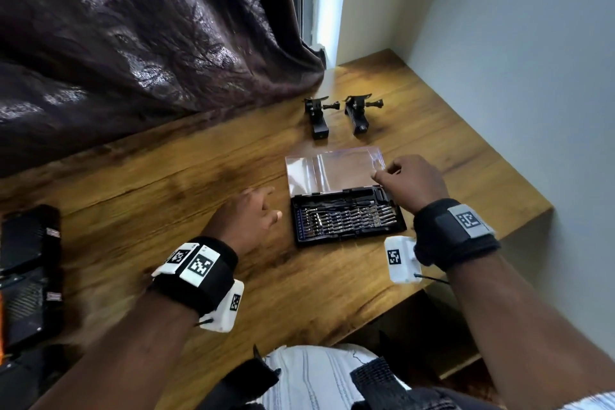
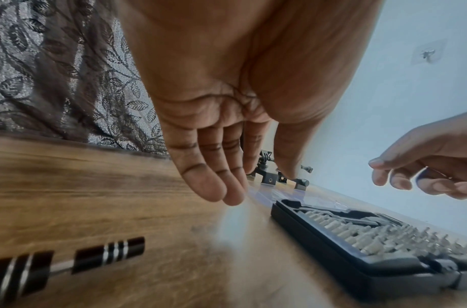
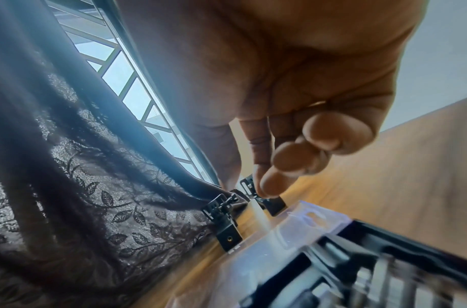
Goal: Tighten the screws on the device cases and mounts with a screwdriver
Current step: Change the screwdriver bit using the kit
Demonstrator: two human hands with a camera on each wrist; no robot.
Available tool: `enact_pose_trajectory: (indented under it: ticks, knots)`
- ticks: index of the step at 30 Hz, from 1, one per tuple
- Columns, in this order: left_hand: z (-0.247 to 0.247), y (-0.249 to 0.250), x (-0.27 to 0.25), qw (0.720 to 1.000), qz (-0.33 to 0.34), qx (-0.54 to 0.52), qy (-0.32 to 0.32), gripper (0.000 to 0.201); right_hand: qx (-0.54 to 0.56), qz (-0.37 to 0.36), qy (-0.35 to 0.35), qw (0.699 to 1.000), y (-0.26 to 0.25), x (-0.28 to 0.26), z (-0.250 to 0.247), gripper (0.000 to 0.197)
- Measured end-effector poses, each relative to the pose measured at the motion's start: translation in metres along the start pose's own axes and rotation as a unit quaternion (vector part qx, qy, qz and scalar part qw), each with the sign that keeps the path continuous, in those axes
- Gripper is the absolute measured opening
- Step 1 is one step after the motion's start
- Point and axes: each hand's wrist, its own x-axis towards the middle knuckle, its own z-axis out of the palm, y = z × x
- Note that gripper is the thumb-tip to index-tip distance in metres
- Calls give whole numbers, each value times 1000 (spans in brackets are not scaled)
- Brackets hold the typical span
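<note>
A dark curtain (image 1: 139,43) with a leaf pattern hangs along the far left and drapes onto the wooden surface (image 1: 166,183), which meets a pale wall (image 1: 515,60) on the right. At the left edge of the surface lie black device cases (image 1: 28,273), partly cut off in the head view. Near the middle sits an open screwdriver bit kit (image 1: 347,220), its black tray filled with rows of metal bits and its clear lid (image 1: 332,171) folded back flat on the far side. Beyond the lid, well apart from the kit, stand two black mounts (image 1: 336,115) side by side, each with a thumbscrew sticking out to the right. The screwdriver handle (image 2: 69,262), black with silver rings, shows only in the left wrist view, lying on the surface close to the camera.

The left hand (image 1: 248,221) hovers just left of the kit with fingers straight and relaxed, its grip empty. The right hand (image 1: 411,183) hangs over the kit's far right corner, fingers curled, thumb and fingertip drawn together; whether that grip pinches a small bit I cannot tell.
</note>
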Motion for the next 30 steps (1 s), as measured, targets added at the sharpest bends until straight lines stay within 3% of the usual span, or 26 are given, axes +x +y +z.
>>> enact_pose_trajectory:
  ticks: [8,14,16,19,22,25,27,30]
  knots:
    - [-15,-15,19,999,-28,-25,20,49,24,-94,-43,994,-55,66,-3,10]
    - [-22,-16,24,998,-46,-31,17,53,-26,-82,-48,995,-93,132,7,53]
    - [-24,-15,25,998,-48,-31,16,54,-40,-69,-72,994,-101,146,14,57]
    - [-28,-17,25,998,-55,-35,11,54,-73,-68,-108,989,-107,158,21,44]
    - [-33,-20,24,996,-62,-55,16,51,-82,-76,-95,989,-109,160,27,17]
    - [-41,-19,25,995,-53,-73,40,53,-68,-100,-88,989,-115,154,28,10]
    - [-49,-13,25,994,-42,-83,64,61,-37,-131,-76,988,-124,142,24,3]
    - [-60,0,22,986,-12,-142,84,89,-47,-227,-9,973,-140,111,13,5]
